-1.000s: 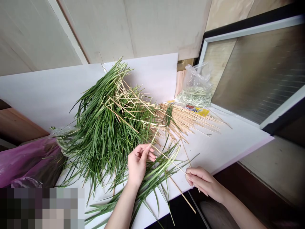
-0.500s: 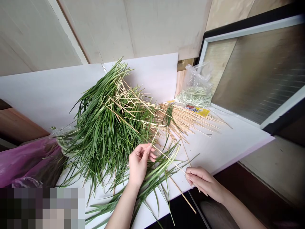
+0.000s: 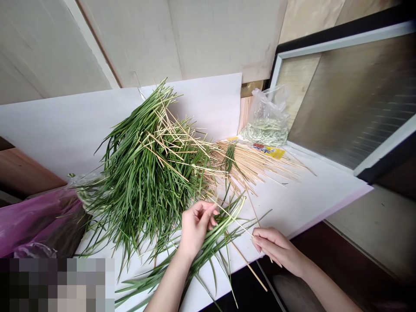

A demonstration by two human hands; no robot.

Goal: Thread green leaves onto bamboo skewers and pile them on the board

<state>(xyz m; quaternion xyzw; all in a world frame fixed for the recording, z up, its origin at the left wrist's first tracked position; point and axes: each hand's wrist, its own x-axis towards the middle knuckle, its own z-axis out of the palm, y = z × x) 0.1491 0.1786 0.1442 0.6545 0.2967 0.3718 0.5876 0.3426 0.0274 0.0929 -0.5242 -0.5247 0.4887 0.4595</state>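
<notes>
A thin bamboo skewer (image 3: 235,221) runs between my two hands, above the table. My right hand (image 3: 276,247) is closed around its near end. With thumb and index finger, my left hand (image 3: 199,225) pinches the skewer near its far end; whether a green stem is also in that pinch, I cannot tell. Just beneath lie loose garlic chives (image 3: 224,227) with pale stem ends. Behind my left hand rises a big heap of garlic chives (image 3: 136,169), with several skewers (image 3: 172,143) strewn on top.
Many bamboo skewers (image 3: 256,162) lie fanned out at the back, with a few dark green leaves across them. A clear plastic bag (image 3: 268,123) of pale green pieces stands behind. Purple plastic (image 3: 42,216) lies left. A framed panel (image 3: 341,99) leans at right; the white table edge (image 3: 341,208) runs below it.
My left hand has moved slightly right and down along the skewer, toward my right hand. The pale stem-like piece that stuck up above my left fingers no longer shows there. My right hand stays put.
</notes>
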